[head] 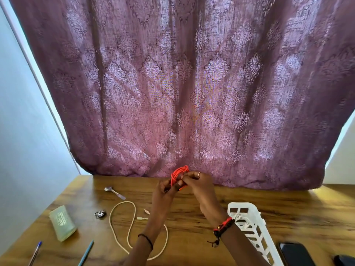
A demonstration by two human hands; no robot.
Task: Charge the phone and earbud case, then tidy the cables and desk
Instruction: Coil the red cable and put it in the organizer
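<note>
A coiled red cable (177,174) is held above the back of the wooden desk (192,208). My left hand (163,191) grips the coil from below, and my right hand (199,186) pinches it from the right. A beige cable (123,223) lies in loose loops on the desk under my left forearm, its plug end near the wrist. A black phone (294,254) lies flat at the front right. A dark object (343,261) sits at the bottom right corner, cut off by the frame.
A white plastic basket (247,225) stands right of my right wrist. On the left lie a pale green case (62,225), a spoon (114,191), a small metal clip (99,214), a blue pen (35,252) and a teal pencil (86,252). A purple curtain (182,83) hangs behind the desk.
</note>
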